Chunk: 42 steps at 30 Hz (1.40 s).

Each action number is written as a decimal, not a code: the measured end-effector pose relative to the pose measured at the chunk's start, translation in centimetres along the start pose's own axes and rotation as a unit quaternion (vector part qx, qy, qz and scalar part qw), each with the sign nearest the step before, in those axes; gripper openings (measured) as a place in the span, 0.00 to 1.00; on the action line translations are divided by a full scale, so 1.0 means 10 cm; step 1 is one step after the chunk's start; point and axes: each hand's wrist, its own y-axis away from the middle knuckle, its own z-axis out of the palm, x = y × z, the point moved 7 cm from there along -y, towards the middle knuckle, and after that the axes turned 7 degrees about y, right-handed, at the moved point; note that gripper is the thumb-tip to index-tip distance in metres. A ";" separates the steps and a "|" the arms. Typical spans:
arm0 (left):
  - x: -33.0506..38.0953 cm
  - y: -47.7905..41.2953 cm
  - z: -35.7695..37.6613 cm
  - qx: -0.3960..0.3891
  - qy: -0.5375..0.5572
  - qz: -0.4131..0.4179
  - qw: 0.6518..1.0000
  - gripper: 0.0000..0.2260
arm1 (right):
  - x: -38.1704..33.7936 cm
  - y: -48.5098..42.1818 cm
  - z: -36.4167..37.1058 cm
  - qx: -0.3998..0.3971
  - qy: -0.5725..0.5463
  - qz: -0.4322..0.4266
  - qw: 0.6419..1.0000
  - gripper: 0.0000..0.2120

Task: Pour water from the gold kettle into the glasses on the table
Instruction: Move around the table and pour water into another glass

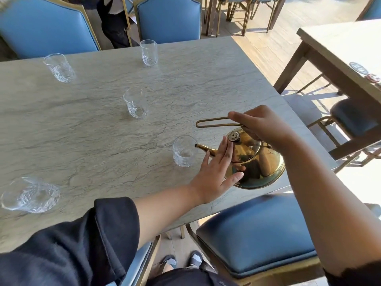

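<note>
The gold kettle [256, 162] hangs tilted over the table's right edge, its spout tip at the rim of the nearest glass [184, 151]. My right hand [261, 125] grips the kettle's wire handle from above. My left hand [216, 172] lies flat, fingers spread, against the lid and the base of the spout. Several more clear glasses stand on the grey stone table [92, 131]: one in the middle [136, 103], one far left [59, 68], one at the far edge [148, 52], one near left [29, 195].
Blue padded chairs stand at the far side [169, 19] and just below the kettle at the near edge [257, 232]. A second table [340, 48] with small round items sits to the right across a wooden-floor aisle. A person in dark clothes stands behind the far chairs.
</note>
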 end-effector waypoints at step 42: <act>0.05 0.02 -0.09 0.015 0.034 -0.007 0.999 0.32 | -0.19 -0.04 0.00 -0.009 0.068 -0.004 0.998 0.26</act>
